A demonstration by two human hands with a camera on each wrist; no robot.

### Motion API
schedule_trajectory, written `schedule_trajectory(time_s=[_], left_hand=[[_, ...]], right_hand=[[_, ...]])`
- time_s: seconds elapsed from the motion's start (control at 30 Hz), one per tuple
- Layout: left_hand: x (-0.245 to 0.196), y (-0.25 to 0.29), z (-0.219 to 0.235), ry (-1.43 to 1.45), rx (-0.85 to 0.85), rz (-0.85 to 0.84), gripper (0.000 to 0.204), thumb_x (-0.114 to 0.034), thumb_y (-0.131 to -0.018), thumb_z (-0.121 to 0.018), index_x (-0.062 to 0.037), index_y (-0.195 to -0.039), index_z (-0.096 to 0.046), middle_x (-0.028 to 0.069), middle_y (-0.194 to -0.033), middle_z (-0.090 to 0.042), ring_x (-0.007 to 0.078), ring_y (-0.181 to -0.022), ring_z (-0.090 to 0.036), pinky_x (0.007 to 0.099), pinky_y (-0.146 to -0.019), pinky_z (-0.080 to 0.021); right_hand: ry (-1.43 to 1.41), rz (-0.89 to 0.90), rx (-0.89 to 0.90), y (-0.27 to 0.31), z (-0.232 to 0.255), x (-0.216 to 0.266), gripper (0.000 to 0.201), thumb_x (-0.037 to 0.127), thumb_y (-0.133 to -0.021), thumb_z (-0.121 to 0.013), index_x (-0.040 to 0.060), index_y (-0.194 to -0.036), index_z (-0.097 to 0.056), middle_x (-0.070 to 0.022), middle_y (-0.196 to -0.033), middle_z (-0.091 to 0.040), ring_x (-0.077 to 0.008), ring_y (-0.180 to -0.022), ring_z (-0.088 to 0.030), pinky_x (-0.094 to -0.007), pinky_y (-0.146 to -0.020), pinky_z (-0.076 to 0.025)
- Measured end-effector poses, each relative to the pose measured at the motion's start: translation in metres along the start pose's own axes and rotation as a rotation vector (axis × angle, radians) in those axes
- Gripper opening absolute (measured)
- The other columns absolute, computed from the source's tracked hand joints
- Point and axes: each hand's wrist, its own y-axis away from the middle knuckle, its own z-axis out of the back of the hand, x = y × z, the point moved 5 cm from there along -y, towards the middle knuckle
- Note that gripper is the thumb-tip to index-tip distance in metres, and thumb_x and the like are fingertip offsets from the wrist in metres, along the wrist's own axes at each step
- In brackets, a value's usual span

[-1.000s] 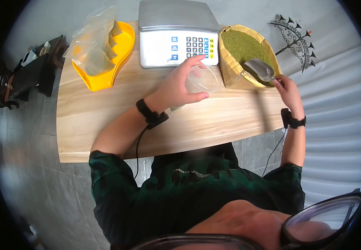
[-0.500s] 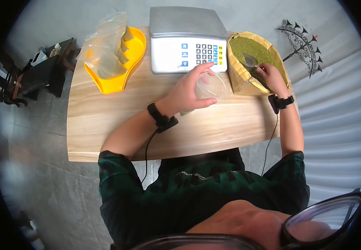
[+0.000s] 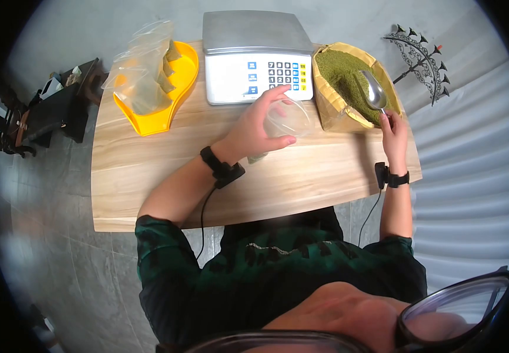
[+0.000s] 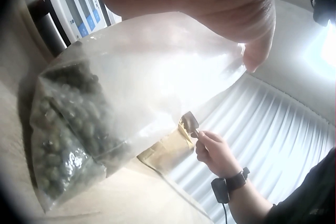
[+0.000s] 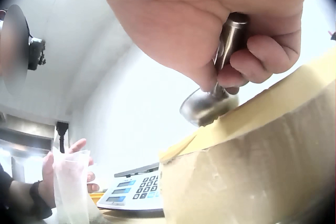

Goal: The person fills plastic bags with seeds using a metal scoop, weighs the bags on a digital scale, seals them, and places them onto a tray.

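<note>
My left hand (image 3: 257, 126) holds a clear plastic bag (image 3: 289, 119) by its mouth, thumb and fingers curved around the spread opening. In the left wrist view, green mung beans (image 4: 79, 124) fill the bag's lower corner. My right hand (image 3: 394, 134) grips the short handle of a metal scoop (image 3: 374, 94) at the near rim of a brown paper sack (image 3: 338, 116). The scoop's bowl is over the mung beans (image 3: 334, 63) that fill the sack. In the right wrist view, fingers and thumb wrap the scoop's handle (image 5: 231, 40).
A white digital scale (image 3: 257, 65) with a steel platform stands behind the left hand. To the left, a yellow tray (image 3: 157, 120) carries several plastic bags (image 3: 142, 76) with contents. The wooden table (image 3: 166, 170) ends close to my body; a white curtain hangs at the right.
The scoop and right hand went deeper into the sack, then drew back toward the near rim with the bowl raised in view. The left hand keeps holding the plastic bag.
</note>
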Motion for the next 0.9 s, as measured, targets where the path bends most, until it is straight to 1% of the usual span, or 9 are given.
schedule_trajectory(time_s=[0.07,0.2,0.37,0.47,0.53,0.63,0.73,0.8,0.9], left_hand=[[0.000,0.001,0.000,0.000,0.001,-0.002,0.095,-0.009,-0.068,-0.082,-0.0066,-0.148,-0.030,0.0115,-0.126,-0.056,0.0181,-0.105,-0.056,0.0369,-0.104,-0.038],[0.003,0.003,0.001,0.012,0.008,0.001,0.097,-0.012,-0.069,-0.082,-0.0066,-0.149,-0.028,0.0129,-0.129,-0.053,0.0192,-0.106,-0.055,0.0368,-0.102,-0.039],[0.008,0.005,-0.001,0.053,0.014,0.030,0.098,-0.014,-0.070,-0.082,-0.0071,-0.150,-0.027,0.0151,-0.134,-0.050,0.0218,-0.110,-0.053,0.0372,-0.102,-0.041],[0.009,0.005,0.000,0.076,-0.005,0.047,0.099,-0.009,-0.068,-0.080,-0.0065,-0.151,-0.025,0.0122,-0.129,-0.054,0.0166,-0.107,-0.053,0.0355,-0.104,-0.037],[0.008,0.004,0.000,0.080,0.008,0.049,0.097,-0.015,-0.071,-0.082,-0.0076,-0.150,-0.027,0.0155,-0.137,-0.047,0.0228,-0.116,-0.052,0.0385,-0.103,-0.039],[0.004,0.005,0.000,0.045,0.015,0.068,0.097,-0.017,-0.071,-0.082,-0.0074,-0.150,-0.027,0.0154,-0.135,-0.049,0.0223,-0.113,-0.053,0.0386,-0.103,-0.039],[0.007,0.005,0.000,0.027,0.020,0.067,0.096,-0.018,-0.071,-0.082,-0.0071,-0.150,-0.028,0.0152,-0.132,-0.052,0.0221,-0.111,-0.053,0.0383,-0.103,-0.039],[0.005,0.004,0.000,0.040,0.025,0.080,0.097,-0.014,-0.070,-0.081,-0.0070,-0.150,-0.027,0.0136,-0.131,-0.052,0.0199,-0.111,-0.052,0.0373,-0.105,-0.037],[0.005,0.006,0.001,0.058,0.026,0.099,0.097,-0.011,-0.070,-0.080,-0.0068,-0.150,-0.027,0.0125,-0.131,-0.053,0.0189,-0.116,-0.050,0.0370,-0.109,-0.033]], right_hand=[[-0.130,-0.072,-0.100,0.017,0.002,-0.003,0.021,0.016,-0.097,-0.061,-0.0034,-0.106,-0.063,-0.0023,-0.077,-0.058,-0.0088,-0.071,-0.050,-0.0247,-0.063,-0.041],[-0.171,-0.154,-0.096,0.035,0.002,-0.017,0.020,0.014,-0.098,-0.059,-0.0024,-0.109,-0.063,0.0008,-0.078,-0.056,-0.0064,-0.070,-0.048,-0.0223,-0.061,-0.039],[-0.221,-0.156,-0.101,0.033,0.015,-0.021,0.020,0.014,-0.098,-0.059,-0.0014,-0.110,-0.063,0.0026,-0.077,-0.054,-0.0052,-0.068,-0.046,-0.0216,-0.060,-0.038],[-0.293,-0.177,-0.111,0.033,0.024,-0.019,0.020,0.014,-0.098,-0.059,-0.0009,-0.112,-0.062,0.0041,-0.077,-0.054,-0.0043,-0.067,-0.045,-0.0207,-0.059,-0.036],[-0.370,-0.172,-0.047,0.034,0.027,-0.005,0.020,0.013,-0.098,-0.059,-0.0001,-0.113,-0.061,0.0050,-0.078,-0.053,-0.0038,-0.066,-0.044,-0.0197,-0.058,-0.035],[-0.430,-0.201,0.035,0.048,0.018,0.027,0.020,0.013,-0.099,-0.058,0.0009,-0.114,-0.061,0.0058,-0.078,-0.052,-0.0029,-0.066,-0.043,-0.0190,-0.057,-0.034],[-0.669,-0.280,0.241,0.065,-0.008,0.048,0.020,0.012,-0.098,-0.058,0.0017,-0.116,-0.061,0.0064,-0.078,-0.051,-0.0022,-0.065,-0.043,-0.0188,-0.055,-0.034],[-0.660,-0.239,0.335,0.073,-0.022,0.062,0.020,0.010,-0.098,-0.059,0.0013,-0.116,-0.061,0.0061,-0.078,-0.051,-0.0018,-0.065,-0.042,-0.0179,-0.056,-0.033],[-0.593,-0.151,0.414,0.072,-0.028,0.086,0.022,0.007,-0.094,-0.063,-0.0011,-0.115,-0.062,0.0033,-0.085,-0.059,-0.0035,-0.073,-0.050,-0.0191,-0.064,-0.040]])
